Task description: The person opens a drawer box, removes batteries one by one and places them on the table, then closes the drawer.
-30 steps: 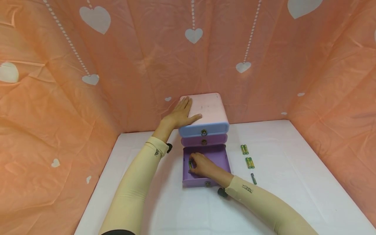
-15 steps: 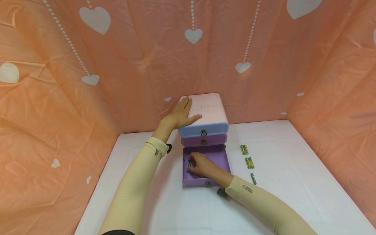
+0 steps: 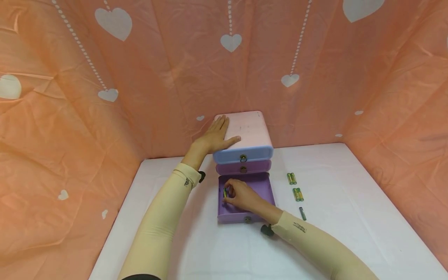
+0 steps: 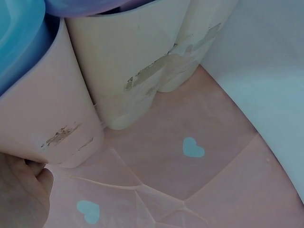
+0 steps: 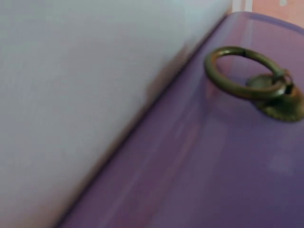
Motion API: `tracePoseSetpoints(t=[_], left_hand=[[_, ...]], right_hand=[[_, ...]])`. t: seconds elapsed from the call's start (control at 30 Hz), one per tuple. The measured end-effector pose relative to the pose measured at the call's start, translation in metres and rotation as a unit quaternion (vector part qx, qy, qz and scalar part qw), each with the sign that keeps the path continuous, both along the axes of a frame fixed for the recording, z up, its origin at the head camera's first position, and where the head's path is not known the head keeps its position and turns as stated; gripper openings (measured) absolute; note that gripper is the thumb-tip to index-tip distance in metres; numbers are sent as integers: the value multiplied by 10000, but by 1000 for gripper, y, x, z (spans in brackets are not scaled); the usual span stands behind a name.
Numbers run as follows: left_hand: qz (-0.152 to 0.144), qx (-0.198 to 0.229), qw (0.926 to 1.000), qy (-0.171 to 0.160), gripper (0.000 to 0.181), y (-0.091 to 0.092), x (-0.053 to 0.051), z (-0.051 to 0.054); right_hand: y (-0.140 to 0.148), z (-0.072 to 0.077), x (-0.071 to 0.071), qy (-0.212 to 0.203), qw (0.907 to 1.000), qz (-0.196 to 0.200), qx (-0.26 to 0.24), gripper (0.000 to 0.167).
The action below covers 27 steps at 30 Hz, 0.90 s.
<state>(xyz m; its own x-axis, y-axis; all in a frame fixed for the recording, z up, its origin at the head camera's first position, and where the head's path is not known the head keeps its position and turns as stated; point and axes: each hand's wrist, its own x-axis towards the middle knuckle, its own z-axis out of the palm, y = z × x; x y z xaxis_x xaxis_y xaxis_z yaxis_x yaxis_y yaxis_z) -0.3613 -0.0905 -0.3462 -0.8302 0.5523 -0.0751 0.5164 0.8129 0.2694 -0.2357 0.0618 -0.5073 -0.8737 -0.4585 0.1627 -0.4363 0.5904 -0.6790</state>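
A small drawer cabinet (image 3: 250, 128) with a pink top stands at the back of the table. My left hand (image 3: 214, 137) lies flat on its top, at the left side, fingers spread. Below, the purple bottom drawer (image 3: 260, 188) is pulled out. Inside it, near the left wall, my right hand (image 3: 243, 196) pinches a green-and-yellow battery (image 3: 225, 193) between thumb and fingers. Whether the battery touches the drawer floor I cannot tell. The right wrist view shows only the purple drawer front with its brass ring pull (image 5: 242, 90); hand and battery are out of that view.
Right of the drawer, two groups of green batteries (image 3: 291, 178) (image 3: 298, 194) and a single battery (image 3: 302, 213) lie on the white table (image 3: 332, 186). An orange cloth (image 3: 182, 77) with white hearts hangs directly behind the cabinet and along both sides.
My right hand's fingers have shifted slightly upward and left inside the drawer, and more of the battery shows between them. The left hand stays in place on the cabinet.
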Motion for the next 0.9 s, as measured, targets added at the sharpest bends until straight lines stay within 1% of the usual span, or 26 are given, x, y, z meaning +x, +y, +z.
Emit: tracePoseSetpoints(t=[0.13,0.3,0.6,0.9], left_hand=[[12,5,10000,10,103,0,0,1],[13,36,10000,36,103,0,1,2],[37,40,10000,-1,103,-1,0,-1],[72,5,10000,-16,104,1,1,0]], right_hand=[[3,6,4,44,9999,11,-117,40],[8,14,9,163,9998,36,-142,39],[19,25,20,432,9988,58,-214,40],[35,34,29,225,9994,42,-264,41]])
